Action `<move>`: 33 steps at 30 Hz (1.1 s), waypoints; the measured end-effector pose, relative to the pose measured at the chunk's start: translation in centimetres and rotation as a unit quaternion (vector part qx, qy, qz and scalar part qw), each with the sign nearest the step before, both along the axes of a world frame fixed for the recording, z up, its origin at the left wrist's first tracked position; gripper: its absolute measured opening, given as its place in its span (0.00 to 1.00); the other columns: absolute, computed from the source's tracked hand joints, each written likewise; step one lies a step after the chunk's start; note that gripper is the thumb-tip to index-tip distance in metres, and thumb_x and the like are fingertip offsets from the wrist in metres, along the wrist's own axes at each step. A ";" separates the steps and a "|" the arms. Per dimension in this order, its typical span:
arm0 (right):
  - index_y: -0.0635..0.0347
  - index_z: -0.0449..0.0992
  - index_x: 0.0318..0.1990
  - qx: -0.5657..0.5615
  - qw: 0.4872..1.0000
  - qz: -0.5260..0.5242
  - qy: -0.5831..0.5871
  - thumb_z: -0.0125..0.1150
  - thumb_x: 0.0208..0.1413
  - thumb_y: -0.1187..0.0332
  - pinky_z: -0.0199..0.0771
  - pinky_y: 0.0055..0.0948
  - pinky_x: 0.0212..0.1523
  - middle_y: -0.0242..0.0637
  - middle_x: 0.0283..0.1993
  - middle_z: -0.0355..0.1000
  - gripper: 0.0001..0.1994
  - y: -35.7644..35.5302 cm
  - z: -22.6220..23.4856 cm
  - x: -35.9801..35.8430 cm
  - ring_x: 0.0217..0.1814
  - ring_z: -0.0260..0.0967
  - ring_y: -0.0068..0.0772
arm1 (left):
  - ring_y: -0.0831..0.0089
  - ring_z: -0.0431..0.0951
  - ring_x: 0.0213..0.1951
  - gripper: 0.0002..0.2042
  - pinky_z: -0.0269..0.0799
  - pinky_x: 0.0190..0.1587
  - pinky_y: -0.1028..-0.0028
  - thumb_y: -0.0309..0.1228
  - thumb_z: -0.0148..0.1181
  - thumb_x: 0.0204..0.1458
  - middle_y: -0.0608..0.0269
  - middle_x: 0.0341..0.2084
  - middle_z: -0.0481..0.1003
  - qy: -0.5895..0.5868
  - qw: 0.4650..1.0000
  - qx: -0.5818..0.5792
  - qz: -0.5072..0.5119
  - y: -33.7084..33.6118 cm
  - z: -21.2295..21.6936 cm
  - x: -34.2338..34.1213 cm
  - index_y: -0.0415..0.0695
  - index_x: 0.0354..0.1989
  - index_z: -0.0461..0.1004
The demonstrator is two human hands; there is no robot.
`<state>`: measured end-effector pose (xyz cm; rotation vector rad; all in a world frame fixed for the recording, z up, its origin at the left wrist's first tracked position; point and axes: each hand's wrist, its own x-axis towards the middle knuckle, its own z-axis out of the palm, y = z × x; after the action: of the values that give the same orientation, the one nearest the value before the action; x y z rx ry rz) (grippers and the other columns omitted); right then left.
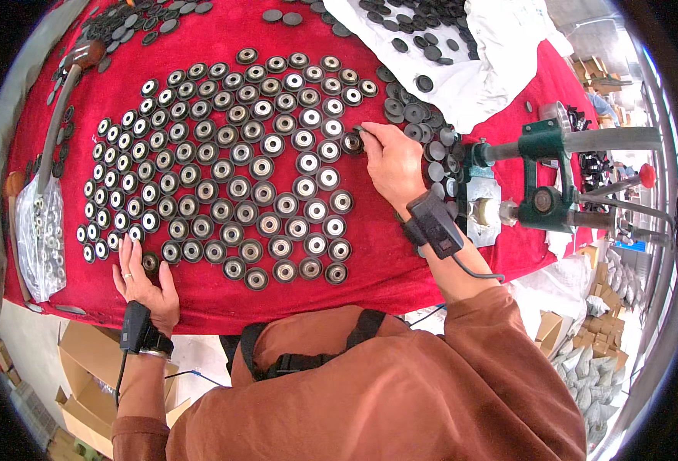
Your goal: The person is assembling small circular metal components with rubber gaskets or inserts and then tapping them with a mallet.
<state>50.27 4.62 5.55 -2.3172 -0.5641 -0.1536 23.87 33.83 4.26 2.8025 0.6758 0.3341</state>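
Note:
Many black round wheels with metal bearings in their centres [262, 167] lie in rough rows on a red cloth [385, 246]. At the right edge of these rows, my right hand [397, 165] is closed, thumb and fingertips pinching a small black disc-like piece. Directly beside those fingertips is a dark-rimmed wheel [351, 144]; the fingers partly hide the contact. My left hand [145, 284] rests at the near left with its fingers stretched out. Its fingertips touch or nearly touch a wheel [135, 232], and another wheel [150, 262] sits by its thumb.
Loose black caps [414, 113] lie right of the rows, more on a white plastic sheet [500, 61] behind. A green hand press [543, 177] stands at the right. A hammer [58, 115] and a clear bag of small parts [41, 246] lie at the left.

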 end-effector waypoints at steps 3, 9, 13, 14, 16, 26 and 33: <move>0.64 0.75 0.37 -0.034 0.996 0.031 -0.082 0.56 0.50 0.73 0.73 0.38 0.37 0.47 0.35 0.72 0.07 -0.1 -0.1 -0.6 0.36 0.71 0.47 | 0.57 0.56 0.62 0.26 0.41 0.62 0.53 0.28 0.53 0.46 0.51 0.59 0.58 0.002 1.000 -0.002 0.002 -0.1 0.1 0.0 0.38 0.57 0.59; 0.64 0.73 0.40 -0.155 0.953 0.135 -0.221 0.55 0.41 0.77 0.71 0.36 0.39 0.45 0.39 0.71 0.14 -1.0 -0.6 -1.4 0.38 0.69 0.42 | 0.57 0.56 0.62 0.26 0.42 0.62 0.53 0.29 0.54 0.46 0.52 0.59 0.58 0.002 1.000 0.001 -0.001 -0.2 0.2 0.0 0.38 0.56 0.59; 0.67 0.72 0.40 -0.157 0.947 0.162 -0.230 0.54 0.37 0.78 0.70 0.35 0.41 0.46 0.42 0.69 0.16 -1.0 -0.8 -1.6 0.39 0.67 0.41 | 0.57 0.56 0.62 0.26 0.42 0.62 0.53 0.29 0.53 0.47 0.52 0.59 0.58 0.000 1.000 0.005 0.000 -0.3 0.1 0.1 0.38 0.57 0.59; 0.68 0.72 0.40 -0.174 0.942 0.165 -0.236 0.54 0.37 0.77 0.70 0.35 0.41 0.46 0.41 0.69 0.16 -0.9 -0.6 -1.7 0.39 0.67 0.42 | 0.57 0.56 0.62 0.26 0.42 0.62 0.53 0.29 0.53 0.47 0.52 0.59 0.58 -0.001 1.000 0.004 0.000 -0.2 0.1 0.0 0.38 0.57 0.59; 0.69 0.71 0.39 -0.192 0.937 0.170 -0.239 0.54 0.37 0.77 0.70 0.35 0.41 0.46 0.41 0.69 0.16 -0.7 -0.3 -1.7 0.38 0.66 0.42 | 0.57 0.56 0.62 0.26 0.42 0.62 0.53 0.29 0.53 0.47 0.52 0.59 0.58 -0.001 1.000 0.003 0.001 -0.2 0.1 0.1 0.38 0.57 0.58; 0.63 0.73 0.36 -0.255 0.935 0.181 -0.169 0.58 0.41 0.71 0.67 0.36 0.38 0.40 0.37 0.69 0.12 0.0 1.1 -1.3 0.37 0.66 0.40 | 0.59 0.54 0.63 0.26 0.40 0.63 0.53 0.29 0.54 0.47 0.52 0.60 0.58 0.024 1.000 0.003 0.012 -0.1 0.3 0.0 0.38 0.57 0.59; 0.59 0.75 0.36 -0.237 0.958 0.117 -0.109 0.60 0.44 0.68 0.66 0.36 0.39 0.35 0.35 0.71 0.10 -0.1 1.2 -0.6 0.38 0.67 0.39 | 0.57 0.53 0.63 0.27 0.41 0.63 0.52 0.29 0.53 0.47 0.50 0.60 0.56 0.013 1.000 0.006 -0.013 -0.1 0.1 0.1 0.37 0.58 0.57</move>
<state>49.64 4.52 6.78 -2.6839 -1.0794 -0.1764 23.97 33.72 4.38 2.8280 0.6449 0.2982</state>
